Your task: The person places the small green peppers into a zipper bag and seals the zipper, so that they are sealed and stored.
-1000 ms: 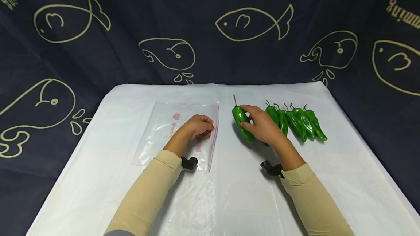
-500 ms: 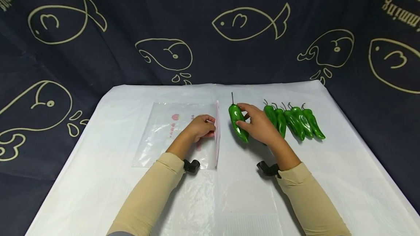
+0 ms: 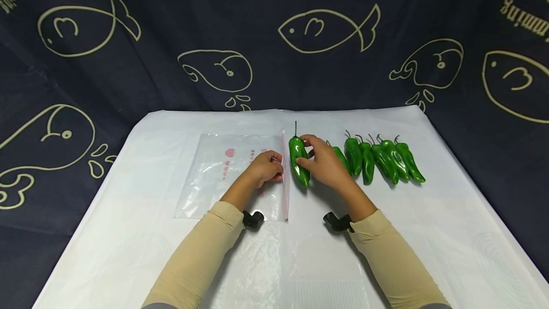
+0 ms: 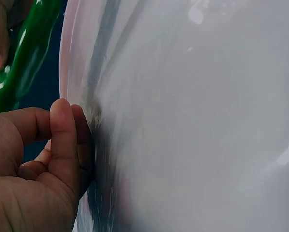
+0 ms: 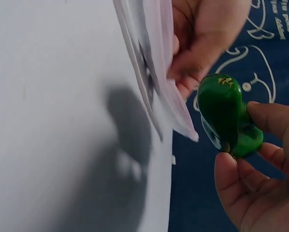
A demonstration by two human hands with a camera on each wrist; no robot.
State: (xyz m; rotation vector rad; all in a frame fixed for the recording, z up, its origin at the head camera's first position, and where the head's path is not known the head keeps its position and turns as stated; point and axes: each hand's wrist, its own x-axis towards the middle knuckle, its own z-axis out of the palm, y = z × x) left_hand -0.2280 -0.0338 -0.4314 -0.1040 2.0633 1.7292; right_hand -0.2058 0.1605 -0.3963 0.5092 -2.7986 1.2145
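A clear zip bag (image 3: 206, 180) with small pink prints lies flat at the left of the table, its pink zip edge (image 3: 285, 194) lifted. The thumb and fingers of my left hand (image 3: 263, 168) pinch that edge near its middle, as the left wrist view shows with the hand (image 4: 52, 159) at the film. My right hand (image 3: 323, 163) holds a glossy green pepper (image 3: 298, 161) by its side, stem pointing away, just right of the bag's mouth. In the right wrist view the pepper (image 5: 222, 106) hangs beside the parted bag edges (image 5: 156, 82), apart from them.
Several more green peppers (image 3: 388, 159) lie in a row to the right, one (image 3: 339, 156) partly behind my right hand. A white cover (image 3: 450, 232) spreads over the table. Behind it hangs a dark cloth (image 3: 266, 89) with fish drawings.
My right hand has carried the pepper left, close to the bag's mouth, uncovering another pepper behind it. My left hand has raised the zip edge, and the mouth stands up more.
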